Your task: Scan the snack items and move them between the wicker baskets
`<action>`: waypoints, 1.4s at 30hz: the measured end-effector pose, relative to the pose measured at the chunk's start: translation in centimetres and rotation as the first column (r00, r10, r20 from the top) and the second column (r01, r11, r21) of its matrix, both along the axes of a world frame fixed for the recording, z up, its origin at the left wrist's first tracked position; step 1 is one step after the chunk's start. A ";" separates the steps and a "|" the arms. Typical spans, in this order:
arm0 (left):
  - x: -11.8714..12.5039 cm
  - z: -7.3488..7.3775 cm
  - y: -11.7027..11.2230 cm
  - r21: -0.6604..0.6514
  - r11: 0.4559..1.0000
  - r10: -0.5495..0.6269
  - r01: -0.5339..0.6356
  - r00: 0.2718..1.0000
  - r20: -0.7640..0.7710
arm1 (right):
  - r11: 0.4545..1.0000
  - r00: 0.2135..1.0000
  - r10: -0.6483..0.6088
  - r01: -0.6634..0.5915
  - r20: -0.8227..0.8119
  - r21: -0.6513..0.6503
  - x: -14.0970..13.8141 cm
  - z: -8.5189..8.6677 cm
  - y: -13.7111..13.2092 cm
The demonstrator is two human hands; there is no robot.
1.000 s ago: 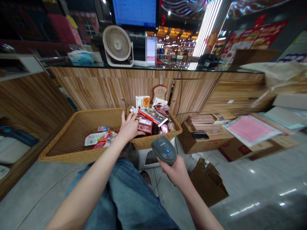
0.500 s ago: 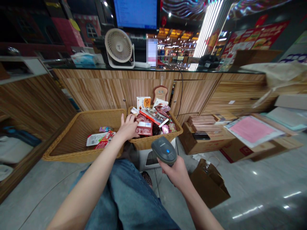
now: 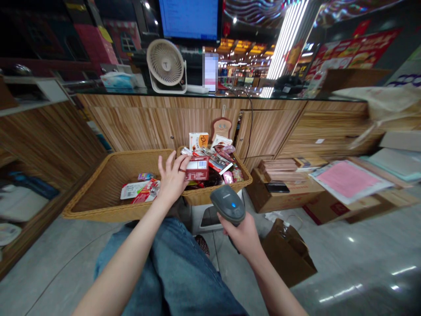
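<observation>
My left hand (image 3: pixel 173 176) grips the left end of a dark red box (image 3: pixel 197 169), its thumb hidden beneath and its other fingers fanned out. A white barcode label on the box faces up. The box is over the right wicker basket (image 3: pixel 200 197), which is filled with packaged snacks, among them a white and orange box (image 3: pixel 198 140). In my right hand (image 3: pixel 245 235) is a dark grey barcode scanner (image 3: pixel 227 204) with a blue light, its head just in front of that basket and angled toward the red box.
Left of it stands a wicker basket (image 3: pixel 87 193) with a few packets (image 3: pixel 144 191) inside. Behind are wooden cabinets (image 3: pixel 141 123) with a fan (image 3: pixel 166 66) and a monitor (image 3: pixel 189 19) above. Cartons (image 3: pixel 253 193), a black phone (image 3: pixel 277 188) and a brown paper bag (image 3: pixel 289 254) are on the right.
My left hand has taken hold of the dark red box and raised it slightly, tilting its label. The scanner stays nearly in place in my right hand.
</observation>
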State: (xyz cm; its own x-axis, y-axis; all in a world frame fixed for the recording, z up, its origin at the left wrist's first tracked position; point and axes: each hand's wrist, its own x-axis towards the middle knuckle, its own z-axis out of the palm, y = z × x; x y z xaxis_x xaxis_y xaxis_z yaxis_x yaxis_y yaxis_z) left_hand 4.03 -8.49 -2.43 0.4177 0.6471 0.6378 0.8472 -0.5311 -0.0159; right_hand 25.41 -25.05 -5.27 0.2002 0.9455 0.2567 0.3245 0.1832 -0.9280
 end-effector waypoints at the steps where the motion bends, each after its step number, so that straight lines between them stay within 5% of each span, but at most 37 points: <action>1: -0.1 -0.1 -0.1 0.007 1.000 -0.010 0.010 1.000 0.002 | 1.000 1.000 -0.012 0.012 -0.003 0.012 0.0 0.1 0.0; 15: -0.1 -0.4 0.0 0.035 0.999 -0.032 0.032 0.999 0.018 | 0.999 0.999 -0.045 0.045 0.006 0.015 0.0 0.4 0.1; 19: -0.1 -0.6 0.0 0.042 0.998 0.033 -0.038 0.992 0.120 | 0.999 0.999 -0.035 0.035 0.005 0.008 0.0 0.5 0.1; 24: -0.3 -0.5 0.3 -0.020 0.939 0.311 -0.344 0.822 0.477 | 1.000 1.000 -0.019 0.019 0.017 0.013 0.1 0.6 0.1; 27: -0.5 -0.2 0.4 -0.047 0.917 0.355 -0.395 0.758 0.547 | 1.000 1.000 -0.012 0.011 0.019 0.021 0.0 0.7 0.1; 35: -0.2 -0.5 0.4 -0.085 0.970 0.241 -0.226 0.919 0.311 | 0.999 1.000 -0.008 0.008 0.002 0.031 -0.1 0.7 0.0; 42: 0.4 0.3 4.2 -0.243 0.970 -0.055 0.026 0.992 -0.112 | 1.000 1.000 -0.014 0.014 0.004 0.017 0.3 0.6 0.0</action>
